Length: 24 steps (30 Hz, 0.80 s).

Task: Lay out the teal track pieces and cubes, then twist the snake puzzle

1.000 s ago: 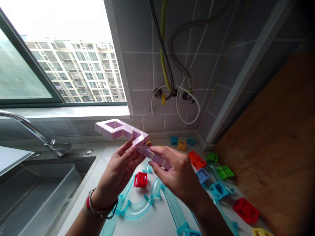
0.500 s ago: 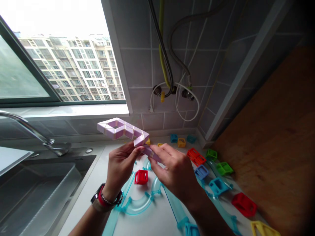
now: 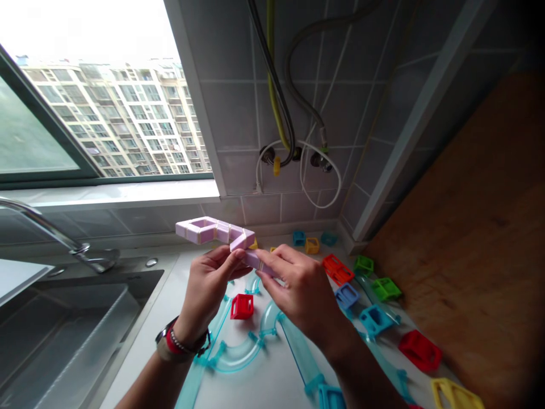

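Note:
A pale purple folding snake puzzle (image 3: 221, 230) is held up above the white counter, its upper part bent into a loop that points left. My left hand (image 3: 208, 284) pinches it near the middle, thumb on the front. My right hand (image 3: 298, 289) grips its lower right end between thumb and fingers, which hide part of that end. Below the hands, a red hollow block (image 3: 242, 307) sits on the counter beside a curved translucent blue track piece (image 3: 238, 355).
Hollow blocks in several colours, such as a red one (image 3: 420, 350) and a green one (image 3: 386, 288), lie to the right along a wooden panel (image 3: 468, 244). At left are a sink (image 3: 145, 295) and a faucet (image 3: 38, 213). Hoses hang on the tiled wall behind.
The puzzle's loop end has tilted down and looks flatter, and it has shifted slightly right. Both hands keep their hold. The whole view has moved a little.

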Tool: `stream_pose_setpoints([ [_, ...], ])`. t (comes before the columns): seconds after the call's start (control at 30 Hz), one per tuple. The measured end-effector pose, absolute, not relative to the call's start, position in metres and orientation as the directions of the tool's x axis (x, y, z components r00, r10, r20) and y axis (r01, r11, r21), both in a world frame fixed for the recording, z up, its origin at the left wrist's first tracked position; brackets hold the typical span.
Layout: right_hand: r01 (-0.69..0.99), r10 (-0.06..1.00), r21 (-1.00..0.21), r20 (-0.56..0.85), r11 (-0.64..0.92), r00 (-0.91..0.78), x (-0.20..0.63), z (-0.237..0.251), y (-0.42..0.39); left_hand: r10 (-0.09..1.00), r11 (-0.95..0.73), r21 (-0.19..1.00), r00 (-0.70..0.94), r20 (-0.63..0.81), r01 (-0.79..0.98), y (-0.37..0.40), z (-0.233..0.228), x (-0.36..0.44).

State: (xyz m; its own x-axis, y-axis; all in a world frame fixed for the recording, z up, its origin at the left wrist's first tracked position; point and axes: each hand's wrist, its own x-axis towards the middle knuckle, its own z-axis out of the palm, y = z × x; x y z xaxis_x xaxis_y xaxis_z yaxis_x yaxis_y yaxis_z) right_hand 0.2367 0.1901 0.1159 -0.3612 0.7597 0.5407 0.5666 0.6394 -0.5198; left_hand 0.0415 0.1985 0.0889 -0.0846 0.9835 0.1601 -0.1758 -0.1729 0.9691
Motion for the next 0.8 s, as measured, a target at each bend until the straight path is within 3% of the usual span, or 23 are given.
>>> stream_pose_setpoints([
  [0.1, 0.419, 0.764, -0.641, 0.579, 0.643, -0.286, 0.233, 0.114, 0.191, 0.965, -0.240, 0.947, -0.155, 0.210, -0.213, 0.197, 0.094, 0.043],
  [0.2, -0.015, 0.897, -0.904, 0.426, 0.428, -0.120, 0.229, 0.114, 0.192, 0.933, -0.320, 0.910, -0.255, 0.254, -0.263, 0.194, 0.100, 0.043],
  [0.3, -0.416, 0.970, -0.897, 0.215, 0.151, -0.111, 0.219, 0.112, 0.193, 0.928, -0.333, 0.892, -0.272, 0.253, -0.305, 0.194, 0.100, 0.045],
  [0.37, -0.484, 0.976, -0.866, 0.195, 0.126, -0.094, 0.212, 0.109, 0.194, 0.931, -0.327, 0.901, -0.262, 0.255, -0.285, 0.194, 0.096, 0.046],
  [0.47, -0.376, 0.958, -0.894, 0.282, 0.243, -0.052, 0.212, 0.107, 0.195, 0.917, -0.348, 0.920, -0.271, 0.294, -0.179, 0.194, 0.090, 0.045],
  [0.57, -0.120, 0.887, -0.890, 0.451, 0.439, -0.098, 0.229, 0.115, 0.191, 0.901, -0.363, 0.932, -0.259, 0.348, -0.014, 0.192, 0.091, 0.042],
  [0.63, 0.073, 0.813, -0.817, 0.552, 0.572, -0.186, 0.246, 0.126, 0.186, 0.925, -0.340, 0.939, -0.164, 0.344, 0.053, 0.189, 0.096, 0.041],
  [0.7, 0.213, 0.746, -0.728, 0.567, 0.652, -0.348, 0.262, 0.135, 0.180, 0.959, -0.285, 0.957, 0.014, 0.284, 0.058, 0.187, 0.100, 0.042],
  [0.8, 0.203, 0.701, -0.706, 0.540, 0.679, -0.466, 0.272, 0.141, 0.178, 0.965, -0.219, 0.976, 0.154, 0.214, 0.016, 0.187, 0.102, 0.046],
])
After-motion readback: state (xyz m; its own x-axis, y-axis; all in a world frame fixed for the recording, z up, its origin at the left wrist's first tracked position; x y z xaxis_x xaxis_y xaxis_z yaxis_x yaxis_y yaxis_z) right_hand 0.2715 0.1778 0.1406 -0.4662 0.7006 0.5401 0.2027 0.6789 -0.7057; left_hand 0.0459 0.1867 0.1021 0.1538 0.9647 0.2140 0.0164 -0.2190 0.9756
